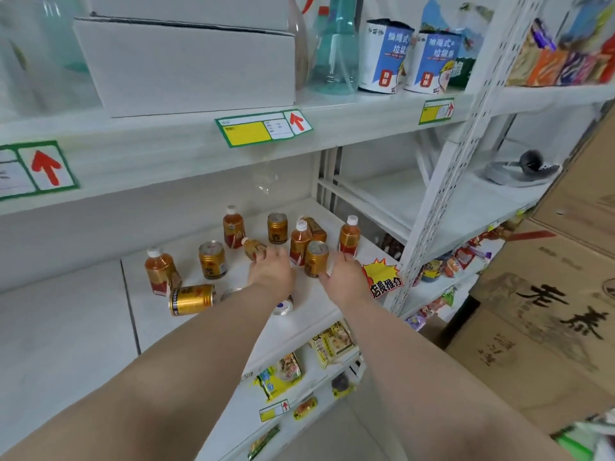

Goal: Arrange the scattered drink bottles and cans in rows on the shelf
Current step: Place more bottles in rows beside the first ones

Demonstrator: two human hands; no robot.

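So the white shelf (156, 331) has the whole lot strewn over its right half, nothing lined up yet. Biggest pieces are the tea bottles (160, 271): four standing with white caps, spread left to right, all looking full, so probably a bit of heft. They're tall and narrow, so they'd likely topple if nudged near the cap. Best bet is wrapping round the labelled middle, since thin plastic like that tends to give when squeezed. The gold cans (212, 259) are shorter and likely stiffer, with smooth, probably slick metal sides, so a grip around the side wall should do. The tipped can (192, 299) near the front edge looks ready to roll, so it wants pinning before lifting. Something round and can-like is half hidden under the left forearm, can't say more. The tipped bottle (255, 249) lies on its side mid-shelf, and the left hand (271, 271) has its fingertips right on it; can't tell whether they're curled around it. The right hand (342, 277) sits just beside the front can (316, 259), fingers loosely extended, holding nothing that shows.
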